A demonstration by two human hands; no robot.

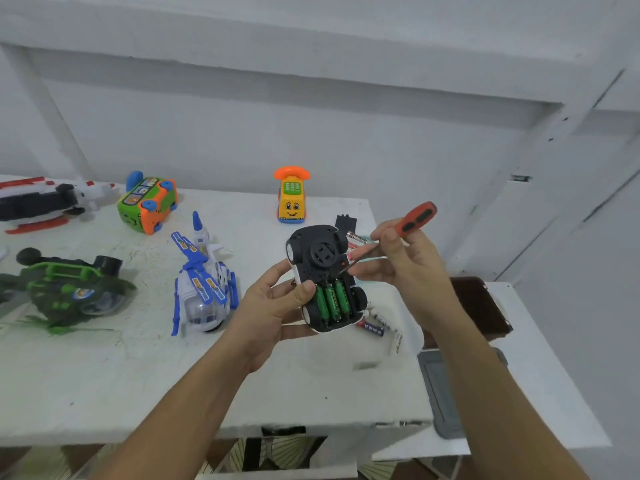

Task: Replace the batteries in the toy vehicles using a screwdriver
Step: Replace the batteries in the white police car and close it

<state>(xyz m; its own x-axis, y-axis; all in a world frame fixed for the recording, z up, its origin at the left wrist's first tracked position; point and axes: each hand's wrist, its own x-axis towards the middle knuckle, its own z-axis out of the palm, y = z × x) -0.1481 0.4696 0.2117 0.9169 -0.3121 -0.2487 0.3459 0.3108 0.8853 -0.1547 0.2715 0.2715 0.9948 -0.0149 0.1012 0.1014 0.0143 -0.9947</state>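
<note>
With the cover off and three green cells point(330, 303) showing, I'd say I'm at the prying-out step. Now, my left hand point(273, 306) grips the car point(323, 271) belly-up, held above the tabletop point(138, 375) toward its right side, thumb lying on the compartment's left edge. My right hand point(405, 268) pinches the screwdriver point(417, 218), orange handle pointing up and far, thin shaft slanting down to the car's right edge, just beside the cells.

To do this well, I want the tip under one cell at the end away from its spring. Lever gently, and move that thumb clear so the cell can lift. Keep the car level so nothing rolls out.

It has a black underside, white body trim, a round hub in the middle and wheels at the corners. The cells sit side by side in the near half. A black cover point(345, 221) lies beyond the car, and loose batteries point(372, 327) lie on the tabletop just right of it.
</note>
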